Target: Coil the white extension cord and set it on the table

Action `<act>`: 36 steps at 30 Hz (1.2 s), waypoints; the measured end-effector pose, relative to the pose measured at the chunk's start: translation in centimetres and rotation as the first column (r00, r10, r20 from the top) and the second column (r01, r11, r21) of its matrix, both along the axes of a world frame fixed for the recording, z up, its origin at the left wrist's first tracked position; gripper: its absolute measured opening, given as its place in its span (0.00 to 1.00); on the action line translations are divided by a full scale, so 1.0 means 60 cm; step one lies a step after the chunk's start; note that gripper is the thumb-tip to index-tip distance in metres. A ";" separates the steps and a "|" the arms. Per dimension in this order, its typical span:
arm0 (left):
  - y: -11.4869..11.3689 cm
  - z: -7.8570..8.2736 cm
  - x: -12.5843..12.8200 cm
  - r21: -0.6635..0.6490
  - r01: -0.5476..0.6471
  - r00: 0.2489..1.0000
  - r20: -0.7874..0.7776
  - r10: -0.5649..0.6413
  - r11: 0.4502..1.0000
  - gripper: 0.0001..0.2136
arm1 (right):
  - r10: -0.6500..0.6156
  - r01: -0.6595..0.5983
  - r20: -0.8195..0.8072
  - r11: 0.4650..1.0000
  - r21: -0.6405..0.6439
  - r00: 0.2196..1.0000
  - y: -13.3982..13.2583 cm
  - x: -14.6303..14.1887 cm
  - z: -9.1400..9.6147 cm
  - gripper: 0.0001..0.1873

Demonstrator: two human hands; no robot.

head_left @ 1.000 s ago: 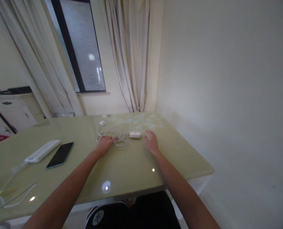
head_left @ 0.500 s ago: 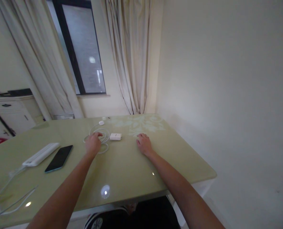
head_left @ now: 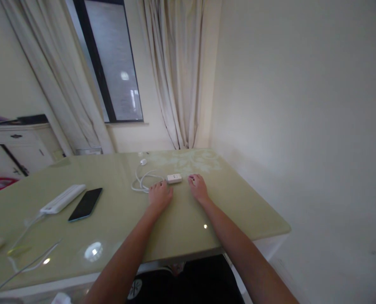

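Note:
A white charging cable [head_left: 140, 181] lies in loose loops on the table. Its far end carries a small white plug [head_left: 143, 161]. My left hand [head_left: 160, 195] is over the near part of the cable, fingers closed on it; the exact grip is partly hidden. Just beyond those fingertips sits a white power adapter [head_left: 174, 178], close to or touching the cable's end. To the right of the adapter, my right hand [head_left: 198, 188] rests on the table with fingers loosely curled and apart. Nothing shows in it.
On the left, a black phone [head_left: 85, 204] lies beside a white power strip [head_left: 63, 198] with its cord. Another thin cable [head_left: 26, 267] is near the front-left edge. The glossy green table [head_left: 238, 202] meets a wall on the right; curtains [head_left: 181, 76] hang behind.
My left hand has moved right, drawing the cable loops along. The adapter has shifted right, closer to my right hand, whose fingers are more curled. The view has turned slightly left.

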State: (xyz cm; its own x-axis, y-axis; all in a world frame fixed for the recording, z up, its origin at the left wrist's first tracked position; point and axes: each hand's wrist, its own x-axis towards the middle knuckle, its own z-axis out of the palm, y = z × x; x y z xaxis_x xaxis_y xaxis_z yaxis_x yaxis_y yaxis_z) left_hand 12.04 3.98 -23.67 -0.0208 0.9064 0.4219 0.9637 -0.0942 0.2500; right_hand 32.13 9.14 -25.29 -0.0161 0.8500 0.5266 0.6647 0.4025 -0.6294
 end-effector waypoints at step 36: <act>0.033 -0.030 -0.019 0.171 0.191 0.142 0.969 -0.200 0.966 0.16 | -0.040 0.040 -0.047 0.999 -0.010 0.998 -0.042 0.009 0.019 0.16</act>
State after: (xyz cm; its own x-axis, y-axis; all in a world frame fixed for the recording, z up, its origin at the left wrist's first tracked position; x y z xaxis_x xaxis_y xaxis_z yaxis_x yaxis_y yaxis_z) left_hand 10.89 5.93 -25.48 -0.2392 0.9482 0.2093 -0.1239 -0.2436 0.9619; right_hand 32.64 6.64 -24.16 0.0429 0.8543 0.5179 0.6495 0.3701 -0.6642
